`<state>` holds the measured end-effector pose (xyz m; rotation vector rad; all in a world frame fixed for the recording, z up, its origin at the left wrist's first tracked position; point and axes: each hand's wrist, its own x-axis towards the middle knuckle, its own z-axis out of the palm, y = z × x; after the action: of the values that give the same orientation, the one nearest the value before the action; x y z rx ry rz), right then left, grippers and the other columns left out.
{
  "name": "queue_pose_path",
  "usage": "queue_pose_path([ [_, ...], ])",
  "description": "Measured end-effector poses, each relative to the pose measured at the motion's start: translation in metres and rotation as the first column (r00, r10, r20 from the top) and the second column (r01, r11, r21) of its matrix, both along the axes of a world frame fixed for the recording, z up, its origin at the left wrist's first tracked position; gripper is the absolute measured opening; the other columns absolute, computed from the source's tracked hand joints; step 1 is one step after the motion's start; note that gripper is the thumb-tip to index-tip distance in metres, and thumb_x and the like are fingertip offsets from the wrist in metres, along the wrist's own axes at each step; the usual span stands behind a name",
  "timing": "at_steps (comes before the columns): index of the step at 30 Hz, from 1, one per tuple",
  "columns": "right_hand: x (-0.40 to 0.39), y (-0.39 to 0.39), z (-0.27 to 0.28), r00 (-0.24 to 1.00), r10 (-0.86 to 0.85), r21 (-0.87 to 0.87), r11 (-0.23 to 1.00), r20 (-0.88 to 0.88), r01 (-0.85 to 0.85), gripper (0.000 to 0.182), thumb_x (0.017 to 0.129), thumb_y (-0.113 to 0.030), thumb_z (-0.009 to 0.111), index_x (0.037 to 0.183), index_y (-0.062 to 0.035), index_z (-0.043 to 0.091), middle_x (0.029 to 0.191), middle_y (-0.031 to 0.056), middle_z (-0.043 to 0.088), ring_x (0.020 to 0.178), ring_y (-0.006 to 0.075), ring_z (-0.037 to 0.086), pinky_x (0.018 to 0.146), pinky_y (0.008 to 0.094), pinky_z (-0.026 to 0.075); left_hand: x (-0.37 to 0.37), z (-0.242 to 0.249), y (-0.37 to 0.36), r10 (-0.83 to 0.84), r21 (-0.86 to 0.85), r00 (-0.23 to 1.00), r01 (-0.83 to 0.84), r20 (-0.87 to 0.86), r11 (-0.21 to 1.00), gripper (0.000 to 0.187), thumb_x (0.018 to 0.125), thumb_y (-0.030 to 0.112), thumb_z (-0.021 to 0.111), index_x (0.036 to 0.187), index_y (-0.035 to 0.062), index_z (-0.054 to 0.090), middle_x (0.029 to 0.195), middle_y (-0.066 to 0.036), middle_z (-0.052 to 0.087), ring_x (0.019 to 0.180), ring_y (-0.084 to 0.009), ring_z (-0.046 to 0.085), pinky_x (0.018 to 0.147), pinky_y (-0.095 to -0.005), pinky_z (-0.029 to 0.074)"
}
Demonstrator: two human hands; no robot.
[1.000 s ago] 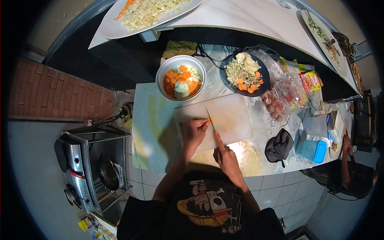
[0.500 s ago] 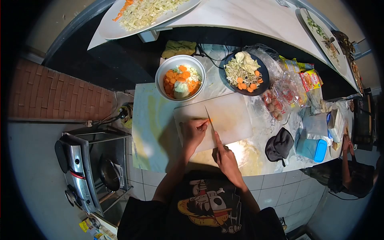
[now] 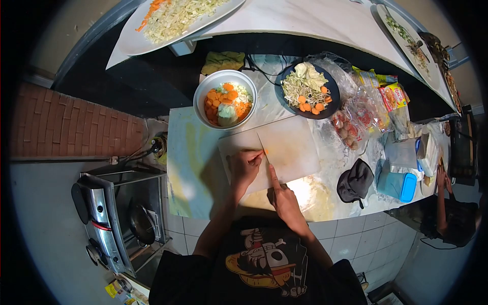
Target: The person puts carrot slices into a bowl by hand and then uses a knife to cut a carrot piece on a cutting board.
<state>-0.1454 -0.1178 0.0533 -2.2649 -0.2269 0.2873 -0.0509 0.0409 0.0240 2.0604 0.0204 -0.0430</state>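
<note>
On the white cutting board (image 3: 297, 147), my left hand (image 3: 246, 166) is closed, its fingertips pinched together over a small orange piece of carrot (image 3: 267, 151), mostly hidden by the fingers. My right hand (image 3: 286, 202) grips a knife (image 3: 262, 142), its index finger stretched along the blade. The blade points away from me and lies right beside my left fingertips, seen nearly edge-on. Behind the board stands a pale metal bowl (image 3: 197, 104) holding sliced carrots (image 3: 230, 95) and other chopped vegetables. To its right, a dark plate (image 3: 333, 101) carries bean sprouts, carrot slices and pale leaves.
Plastic bags (image 3: 363, 114), a black cloth cap (image 3: 356, 181) and a blue-lidded container (image 3: 407, 188) lie to the right. A platter of shredded cabbage (image 3: 129, 46) sits on the raised shelf. A stove (image 3: 96, 213) stands left. Another person's hands (image 3: 443, 179) show far right.
The knife and my right hand have shifted slightly left, with the blade now closer to my left fingertips. My left hand keeps its pinch. The whole view has shifted a little.
</note>
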Motion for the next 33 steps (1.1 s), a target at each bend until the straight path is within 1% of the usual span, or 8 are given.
queue_pose_path([
  [3, 0.004, 0.004, 0.004, 0.999, -0.013, 0.001, 1.000, 0.036, 0.013, 0.085, 0.081, 0.005, 0.052, 0.158, -0.0047, 0.017, 0.077, 0.0253, 0.061, 0.067, 0.0413, 0.058, 0.066, 0.0466, 0.048, -0.001, 0.010, -0.003, 0.035, -0.041, 0.993, -0.040, -0.110, 0.998, 0.018, 0.085, 0.005, 0.069, 0.101, 0.0020, 0.075, 0.077, -0.013, 0.073, 0.058, -0.0112, 0.063, 0.056, -0.0249, 0.047],
  [5, 0.005, 0.003, 0.007, 0.998, -0.004, -0.016, 1.000, -0.068, 0.003, 0.086, 0.080, 0.007, 0.055, 0.157, -0.0044, 0.020, 0.092, 0.0297, 0.060, 0.076, 0.0456, 0.061, 0.069, 0.0497, 0.050, -0.001, 0.012, -0.003, 0.039, -0.049, 0.994, -0.044, -0.103, 0.998, 0.018, 0.085, 0.005, 0.069, 0.102, 0.0015, 0.075, 0.078, -0.013, 0.073, 0.061, -0.0116, 0.065, 0.058, -0.0248, 0.049],
  [12, 0.000, -0.001, -0.001, 0.998, -0.001, -0.030, 1.000, -0.062, -0.001, 0.089, 0.078, 0.008, 0.057, 0.157, -0.0053, 0.018, 0.084, 0.0275, 0.061, 0.072, 0.0447, 0.061, 0.067, 0.0497, 0.050, -0.001, 0.010, -0.001, 0.029, -0.064, 0.996, -0.035, -0.085, 0.997, 0.019, 0.087, 0.005, 0.068, 0.103, -0.0013, 0.074, 0.088, -0.016, 0.075, 0.075, -0.0137, 0.073, 0.068, -0.0254, 0.055],
  [15, -0.001, -0.002, -0.001, 0.999, 0.001, -0.028, 1.000, -0.045, -0.002, 0.091, 0.077, 0.009, 0.057, 0.157, -0.0055, 0.018, 0.080, 0.0267, 0.060, 0.071, 0.0442, 0.061, 0.066, 0.0496, 0.050, -0.003, 0.007, -0.001, 0.055, -0.089, 0.995, -0.062, -0.079, 0.994, 0.020, 0.089, 0.015, 0.071, 0.103, 0.0009, 0.076, 0.088, -0.016, 0.076, 0.075, -0.0138, 0.072, 0.067, -0.0267, 0.055],
  [22, -0.001, -0.002, 0.001, 0.999, -0.028, -0.030, 0.999, -0.020, 0.027, 0.089, 0.077, 0.008, 0.058, 0.157, -0.0049, 0.020, 0.078, 0.0268, 0.060, 0.069, 0.0437, 0.060, 0.064, 0.0497, 0.049, -0.003, -0.001, 0.000, 0.056, -0.132, 0.997, -0.064, -0.061, 0.989, 0.020, 0.088, 0.012, 0.071, 0.104, 0.0012, 0.075, 0.089, -0.016, 0.076, 0.076, -0.0141, 0.072, 0.069, -0.0269, 0.056],
  [24, -0.002, -0.002, 0.001, 1.000, -0.023, -0.024, 0.999, -0.004, 0.023, 0.088, 0.078, 0.008, 0.058, 0.157, -0.0048, 0.020, 0.078, 0.0268, 0.060, 0.069, 0.0437, 0.060, 0.064, 0.0497, 0.049, -0.003, 0.006, -0.001, 0.067, -0.136, 0.991, -0.083, -0.116, 0.987, 0.019, 0.088, 0.011, 0.071, 0.104, 0.0017, 0.076, 0.089, -0.015, 0.076, 0.076, -0.0140, 0.072, 0.069, -0.0270, 0.056],
  [31, -0.002, 0.000, 0.000, 1.000, -0.005, -0.009, 1.000, -0.016, 0.005, 0.084, 0.080, 0.006, 0.056, 0.156, -0.0024, 0.021, 0.079, 0.0271, 0.060, 0.070, 0.0440, 0.060, 0.065, 0.0494, 0.049, -0.003, 0.016, -0.002, 0.065, -0.131, 0.994, -0.076, -0.088, 0.988, 0.018, 0.088, 0.011, 0.072, 0.103, 0.0024, 0.076, 0.088, -0.015, 0.076, 0.076, -0.0134, 0.072, 0.068, -0.0272, 0.056],
  [33, -0.001, -0.001, 0.001, 1.000, -0.002, -0.007, 1.000, -0.031, 0.002, 0.084, 0.080, 0.006, 0.056, 0.156, -0.0020, 0.021, 0.079, 0.0272, 0.060, 0.070, 0.0442, 0.060, 0.066, 0.0493, 0.049, -0.002, 0.021, -0.003, 0.061, -0.125, 0.989, -0.079, -0.136, 0.989, 0.018, 0.087, 0.011, 0.072, 0.102, 0.0014, 0.076, 0.088, -0.015, 0.076, 0.075, -0.0142, 0.072, 0.068, -0.0273, 0.056],
])
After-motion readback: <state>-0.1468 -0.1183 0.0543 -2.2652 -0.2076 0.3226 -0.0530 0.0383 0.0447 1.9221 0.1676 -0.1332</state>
